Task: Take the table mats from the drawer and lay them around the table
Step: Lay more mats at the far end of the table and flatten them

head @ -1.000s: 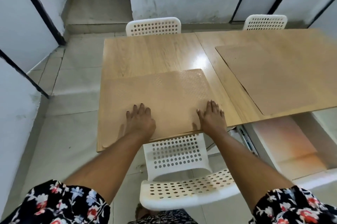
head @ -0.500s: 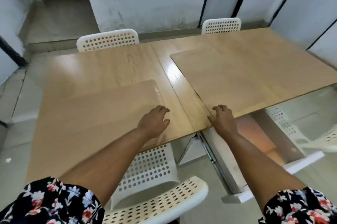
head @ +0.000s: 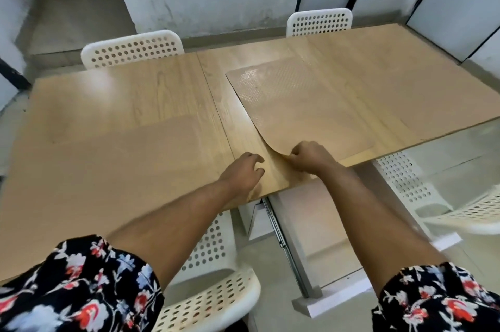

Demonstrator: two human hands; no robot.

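Note:
Two tan table mats lie on the wooden table (head: 151,88). One mat (head: 113,169) lies flat on the left half at the near edge. The other mat (head: 303,112) lies on the right half. My right hand (head: 308,157) pinches its near left corner, which curls up off the wood. My left hand (head: 244,173) rests on the table beside that corner, fingers curled and holding nothing. Below the table's near edge the white drawer (head: 322,239) stands pulled out on its metal rail.
White perforated chairs stand around the table: two at the far side (head: 132,49) (head: 320,20), one under me (head: 213,302), one at the right (head: 470,212). White wall panels with black frames close the back.
My view swung right. Both hands left the left mat and moved to the right mat. My right hand took hold of its near left corner and lifted it.

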